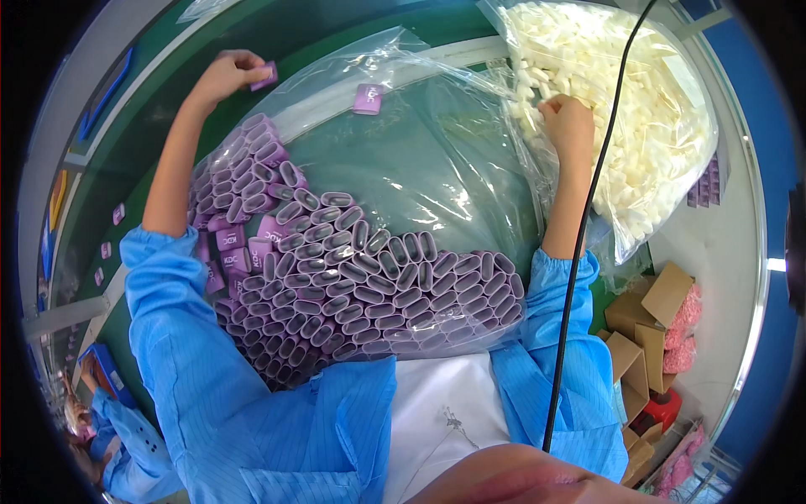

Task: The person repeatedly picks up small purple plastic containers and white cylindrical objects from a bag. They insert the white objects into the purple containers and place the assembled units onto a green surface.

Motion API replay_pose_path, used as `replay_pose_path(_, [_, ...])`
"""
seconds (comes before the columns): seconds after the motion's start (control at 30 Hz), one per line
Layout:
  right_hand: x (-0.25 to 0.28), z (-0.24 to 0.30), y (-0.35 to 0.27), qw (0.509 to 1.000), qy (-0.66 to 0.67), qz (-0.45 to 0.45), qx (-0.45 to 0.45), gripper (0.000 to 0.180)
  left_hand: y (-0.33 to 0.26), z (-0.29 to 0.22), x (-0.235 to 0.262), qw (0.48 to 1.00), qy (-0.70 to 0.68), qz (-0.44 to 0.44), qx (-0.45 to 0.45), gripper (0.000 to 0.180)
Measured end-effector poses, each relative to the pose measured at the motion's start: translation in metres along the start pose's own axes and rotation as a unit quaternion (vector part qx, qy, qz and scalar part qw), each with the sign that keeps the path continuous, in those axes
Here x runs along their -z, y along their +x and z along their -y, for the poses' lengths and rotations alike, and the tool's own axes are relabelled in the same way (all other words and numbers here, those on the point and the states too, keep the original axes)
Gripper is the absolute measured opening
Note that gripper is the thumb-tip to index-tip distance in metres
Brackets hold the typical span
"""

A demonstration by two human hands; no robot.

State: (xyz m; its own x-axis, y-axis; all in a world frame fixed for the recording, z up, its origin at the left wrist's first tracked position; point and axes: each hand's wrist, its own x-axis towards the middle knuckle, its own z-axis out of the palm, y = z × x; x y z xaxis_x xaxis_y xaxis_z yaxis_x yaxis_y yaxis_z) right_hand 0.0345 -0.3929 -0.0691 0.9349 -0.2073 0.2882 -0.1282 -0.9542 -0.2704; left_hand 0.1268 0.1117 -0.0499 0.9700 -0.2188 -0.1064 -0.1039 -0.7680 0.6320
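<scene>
Beneath your two arms, a clear plastic bag [437,160] lies spread on the green work surface [319,29], holding a large heap of purple sleeves [386,286]. Most are packed side by side with their oval openings showing, while some toward the left lie on their sides, pale print outward. Up to the right, a second clear bag [625,242] is filled with small cream pieces [604,101], jumbled at all angles. Beyond your right arm, open cardboard boxes [667,294] stand beside bundles of pink pieces [684,319].

Your left hand [231,76] pinches one purple sleeve [264,76] between thumb and fingers, above the far left end of the heap and apart from it. Your right hand [571,122] is at the near side of the cream pieces, its fingers curled inward; you cannot tell from this view whether a piece is between the fingertips.

The sleeve in your left hand is short and plain purple like the others, partly covered by your fingers. Between your hands, a lone sleeve [367,99] lies on the clear plastic, its pale print showing. A black cable [579,244] runs in front of your right sleeve cuff.
</scene>
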Motion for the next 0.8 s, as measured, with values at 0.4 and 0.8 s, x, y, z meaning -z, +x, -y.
replay_pose_path(0.4, [-0.016,-0.013,-0.01,0.99,-0.121,-0.004,0.076,0.01,-0.065,-0.129,-0.133,0.933,0.185,-0.087,-0.297,0.025])
replay_pose_path(0.8, [0.004,0.071,-0.037,0.93,0.307,-0.065,0.191,0.014,-0.026,-0.121,-0.144,0.984,0.01,-0.102,-0.148,0.029])
